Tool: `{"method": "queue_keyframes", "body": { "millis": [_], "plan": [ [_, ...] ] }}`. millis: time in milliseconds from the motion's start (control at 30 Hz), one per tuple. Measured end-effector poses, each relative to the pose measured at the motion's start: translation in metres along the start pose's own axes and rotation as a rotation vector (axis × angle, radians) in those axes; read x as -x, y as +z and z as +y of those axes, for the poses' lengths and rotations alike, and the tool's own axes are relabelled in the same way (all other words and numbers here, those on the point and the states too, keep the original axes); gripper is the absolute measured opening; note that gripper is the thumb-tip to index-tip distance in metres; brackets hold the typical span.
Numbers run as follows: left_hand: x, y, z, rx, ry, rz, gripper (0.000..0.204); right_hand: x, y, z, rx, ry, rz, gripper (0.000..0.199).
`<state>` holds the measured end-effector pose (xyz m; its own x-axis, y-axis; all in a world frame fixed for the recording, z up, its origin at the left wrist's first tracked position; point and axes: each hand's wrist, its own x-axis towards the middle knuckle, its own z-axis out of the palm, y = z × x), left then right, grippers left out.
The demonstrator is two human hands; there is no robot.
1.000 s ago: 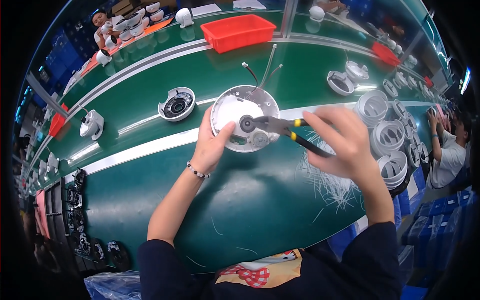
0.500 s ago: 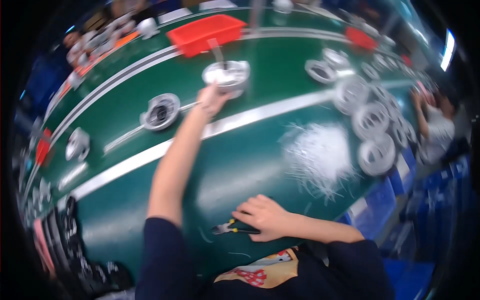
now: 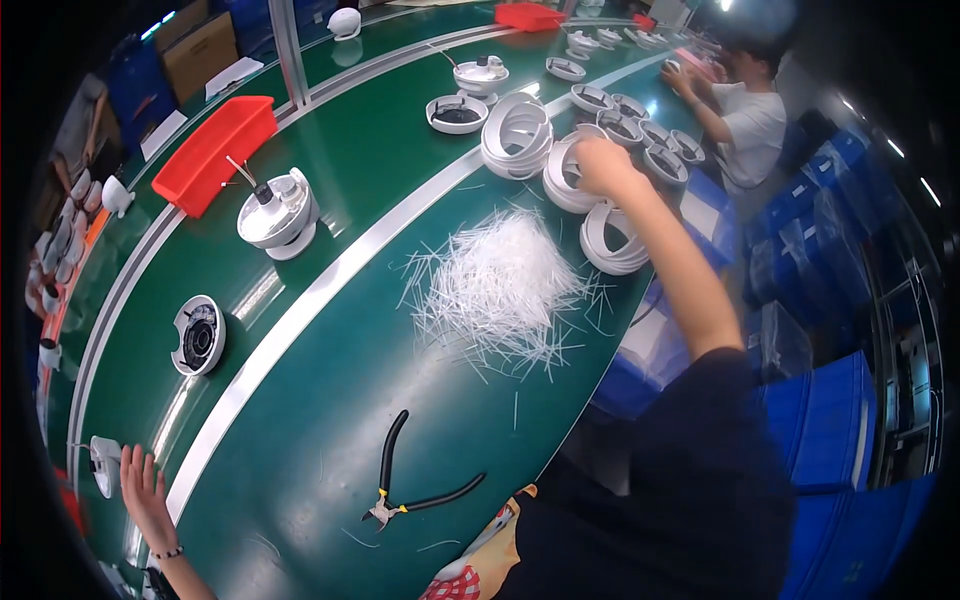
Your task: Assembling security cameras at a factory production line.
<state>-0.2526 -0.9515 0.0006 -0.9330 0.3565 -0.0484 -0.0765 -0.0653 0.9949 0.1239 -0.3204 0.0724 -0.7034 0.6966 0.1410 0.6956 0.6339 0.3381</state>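
Since the earlier frame, your right hand (image 3: 600, 165) has left the cutters (image 3: 410, 490) — now lying on the worktop (image 3: 330, 400) — and closed on a stack of white rings (image 3: 565, 175); your left hand (image 3: 143, 490), fingers spread, touches a white housing (image 3: 105, 465).

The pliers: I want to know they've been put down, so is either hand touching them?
Apart. Head view shows the pliers alone on the belt, right hand at the white rings.
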Motion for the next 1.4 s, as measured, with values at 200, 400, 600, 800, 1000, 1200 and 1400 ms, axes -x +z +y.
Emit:
{"method": "queue_keyframes", "body": {
  "millis": [200, 400, 600, 800, 1000, 1200, 1400],
  "plan": [
    [0.013, -0.017, -0.005, 0.099, 0.036, -0.047, 0.045, -0.031, 0.035, -0.001, 0.111, -0.183, -0.036, 0.012],
    [0.025, -0.004, 0.003, -0.007, 0.058, 0.048, 0.040, -0.012, 0.031, 0.002, 0.020, -0.259, 0.082, 0.015],
    [0.040, -0.062, 0.032, -0.085, 0.152, 0.179, 0.030, -0.009, 0.030, 0.059, -0.267, -0.431, 0.540, 0.015],
    [0.088, -0.206, 0.032, -0.709, -0.091, 0.562, 0.030, 0.026, -0.065, -0.044, -0.772, -0.318, 0.444, 0.010],
    [0.162, -0.204, 0.043, -1.351, -0.815, -0.107, 0.043, 0.110, -0.088, -0.226, -0.910, -1.029, 0.243, 0.021],
    [0.226, -0.166, 0.000, -1.649, -0.952, -0.407, 0.060, 0.134, -0.061, -0.316, -0.943, -1.307, -0.029, 0.027],
    [0.216, -0.163, 0.007, -1.395, -0.730, -0.324, 0.038, 0.134, -0.072, -0.334, -0.765, -1.243, 0.086, 0.072]
  ]
}}
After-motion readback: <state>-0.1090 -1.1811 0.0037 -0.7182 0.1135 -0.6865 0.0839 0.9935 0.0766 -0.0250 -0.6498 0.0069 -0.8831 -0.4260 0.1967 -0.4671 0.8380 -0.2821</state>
